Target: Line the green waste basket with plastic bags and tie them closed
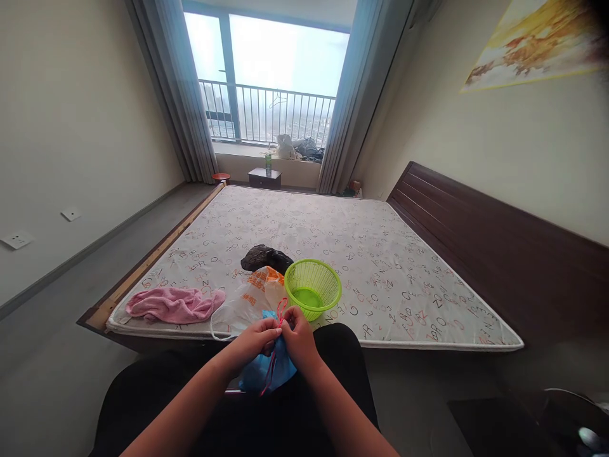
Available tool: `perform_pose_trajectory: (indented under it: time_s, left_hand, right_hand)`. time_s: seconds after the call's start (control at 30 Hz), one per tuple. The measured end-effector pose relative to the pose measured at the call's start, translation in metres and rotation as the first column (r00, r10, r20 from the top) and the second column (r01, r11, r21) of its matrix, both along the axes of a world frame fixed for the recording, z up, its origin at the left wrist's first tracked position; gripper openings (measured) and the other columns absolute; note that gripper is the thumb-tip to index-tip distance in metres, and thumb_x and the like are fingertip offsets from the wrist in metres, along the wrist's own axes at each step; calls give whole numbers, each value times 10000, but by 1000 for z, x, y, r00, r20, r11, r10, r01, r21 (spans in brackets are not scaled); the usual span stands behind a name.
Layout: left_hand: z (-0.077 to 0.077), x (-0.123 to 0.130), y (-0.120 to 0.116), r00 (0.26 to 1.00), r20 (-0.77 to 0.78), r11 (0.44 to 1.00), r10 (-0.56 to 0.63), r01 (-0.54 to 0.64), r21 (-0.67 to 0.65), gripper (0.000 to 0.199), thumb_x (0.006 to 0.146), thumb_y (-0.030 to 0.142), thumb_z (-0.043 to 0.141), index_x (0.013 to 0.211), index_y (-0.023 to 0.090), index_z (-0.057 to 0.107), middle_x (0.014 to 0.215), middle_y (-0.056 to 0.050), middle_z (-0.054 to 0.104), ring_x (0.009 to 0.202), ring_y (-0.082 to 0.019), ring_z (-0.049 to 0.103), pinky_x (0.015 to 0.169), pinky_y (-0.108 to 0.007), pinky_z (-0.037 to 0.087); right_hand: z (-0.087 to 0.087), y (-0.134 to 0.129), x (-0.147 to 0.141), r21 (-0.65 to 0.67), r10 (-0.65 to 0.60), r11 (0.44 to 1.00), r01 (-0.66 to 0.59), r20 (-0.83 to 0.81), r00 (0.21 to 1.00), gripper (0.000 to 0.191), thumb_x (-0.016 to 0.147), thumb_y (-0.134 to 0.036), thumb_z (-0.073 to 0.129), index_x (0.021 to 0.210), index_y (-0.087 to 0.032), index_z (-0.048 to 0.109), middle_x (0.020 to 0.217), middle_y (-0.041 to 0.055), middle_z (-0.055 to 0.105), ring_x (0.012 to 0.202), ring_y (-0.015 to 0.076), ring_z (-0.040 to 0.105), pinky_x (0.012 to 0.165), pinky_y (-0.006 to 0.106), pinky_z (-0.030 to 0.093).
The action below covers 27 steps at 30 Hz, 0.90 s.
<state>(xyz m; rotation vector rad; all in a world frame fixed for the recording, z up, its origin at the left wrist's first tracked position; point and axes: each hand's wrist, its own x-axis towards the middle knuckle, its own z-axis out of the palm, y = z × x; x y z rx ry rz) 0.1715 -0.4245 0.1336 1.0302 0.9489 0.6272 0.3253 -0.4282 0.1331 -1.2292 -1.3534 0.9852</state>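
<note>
My left hand and my right hand meet over my lap, fingers pinched on a thin red string at the gathered neck of a blue bag. A loop of the string sticks up above my fingers, and its ends hang down over the bag. Just beyond my hands, on the mattress, are a green plastic basket and a white plastic bag with orange print. What lies under my fingertips is partly hidden.
A pink towel lies on the mattress at the left, a black plastic bag behind the white one. The dark headboard stands at the right. A small nightstand is by the window.
</note>
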Motion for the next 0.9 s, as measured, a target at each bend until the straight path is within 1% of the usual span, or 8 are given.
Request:
perform_pose_trajectory:
  time_s: [0.13,0.37,0.6,0.8,0.9]
  left_hand:
    - [-4,-1,-1,1000,25,999,14,-13,-32,544,701,667,771,810,203,510,534,101,397,503,-76,341,533,-248,252]
    - [-8,-1,-2,999,27,997,32,-31,-67,512,710,628,787,827,198,536,552,96,409,512,-77,375,542,-239,260]
    - [-13,2,-2,994,99,996,45,-36,-83,482,722,592,797,801,202,524,521,105,404,470,-64,351,513,-224,262]
    - [-9,7,-3,991,113,993,68,-56,-104,508,676,588,826,735,207,496,479,104,389,444,-60,326,489,-221,231]
    - [-7,10,-5,990,104,988,95,-81,-128,521,638,585,843,719,208,493,470,102,391,438,-58,317,487,-221,234]
  right_hand:
    - [-4,1,-1,-12,-3,1000,3,1,1000,49,765,-264,543,791,-228,523,753,-20,564,706,163,517,698,290,432]
    - [-7,1,-2,-16,-4,1000,3,-22,1000,54,762,-269,538,794,-228,524,755,-18,563,708,167,519,698,295,429]
    - [-8,1,-1,-23,-1,1000,0,-33,999,50,758,-266,536,787,-230,519,760,-17,566,716,172,525,703,299,432]
    - [-17,2,-1,-37,-8,999,7,-27,1000,57,754,-273,532,789,-231,518,759,-17,560,726,175,524,712,303,429]
    - [-22,2,-1,-54,-20,998,18,-27,999,61,746,-277,529,786,-231,521,750,-20,553,724,175,520,710,303,425]
